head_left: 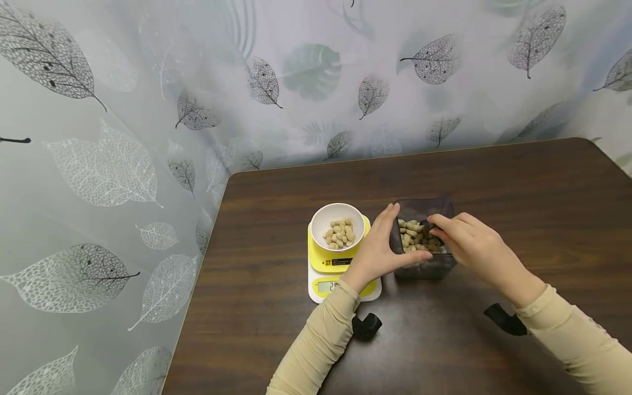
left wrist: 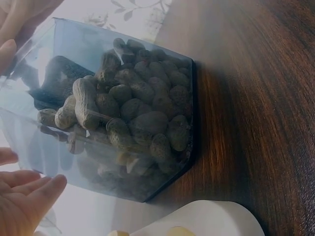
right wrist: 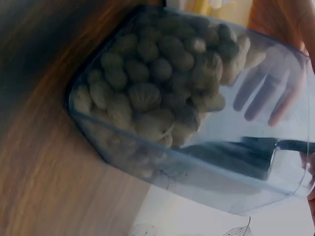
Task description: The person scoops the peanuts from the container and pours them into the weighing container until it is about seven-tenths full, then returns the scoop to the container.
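A clear, dark-tinted plastic container (head_left: 425,270) stands on the table, partly filled with unshelled peanuts (left wrist: 142,98). My left hand (head_left: 377,249) rests against its left side, fingers straight and thumb spread along the front rim. My right hand (head_left: 476,247) reaches over the right rim and grips the handle of a black scoop (right wrist: 231,157). The scoop's blade is inside the container, against the peanuts. Left of the container, a white bowl (head_left: 321,224) with some peanuts in it sits on a yellow and white kitchen scale (head_left: 321,258).
The scale's display (head_left: 327,286) is lit, partly covered by the left wrist. Black wrist mounts (head_left: 366,327) stick out beside both sleeves. Behind the dark wooden table (head_left: 257,263) hangs a leaf-patterned curtain (head_left: 316,109).
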Demonstrator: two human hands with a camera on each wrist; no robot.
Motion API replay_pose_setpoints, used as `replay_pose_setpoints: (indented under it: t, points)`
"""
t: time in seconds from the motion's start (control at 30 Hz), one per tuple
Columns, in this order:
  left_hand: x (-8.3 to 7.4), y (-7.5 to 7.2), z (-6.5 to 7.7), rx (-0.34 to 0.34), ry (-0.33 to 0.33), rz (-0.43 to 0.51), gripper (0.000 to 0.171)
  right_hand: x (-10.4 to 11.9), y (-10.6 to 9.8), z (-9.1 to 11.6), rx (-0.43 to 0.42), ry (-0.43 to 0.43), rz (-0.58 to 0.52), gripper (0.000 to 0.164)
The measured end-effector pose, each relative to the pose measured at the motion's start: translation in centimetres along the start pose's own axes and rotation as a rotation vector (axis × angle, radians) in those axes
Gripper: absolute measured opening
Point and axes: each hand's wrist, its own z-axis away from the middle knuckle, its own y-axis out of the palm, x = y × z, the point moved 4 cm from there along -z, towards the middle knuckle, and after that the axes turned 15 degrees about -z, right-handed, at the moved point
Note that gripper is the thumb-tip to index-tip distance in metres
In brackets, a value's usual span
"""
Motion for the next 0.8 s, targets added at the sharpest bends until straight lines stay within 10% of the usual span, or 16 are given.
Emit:
replay_pose_setpoints:
  t: [0.6, 0.8]
  points:
    - [0.0, 0.1, 0.3, -0.007, 0.004, -0.001, 0.1, -0.6, -0.7, 2.8, -0.277, 0.315, -0.094, 0.062]
    - [0.1, 0.2, 0.4, -0.012, -0.004, 0.006, 0.099, -1.0, -1.2, 2.9, -0.309, 0.388, -0.165, 0.039]
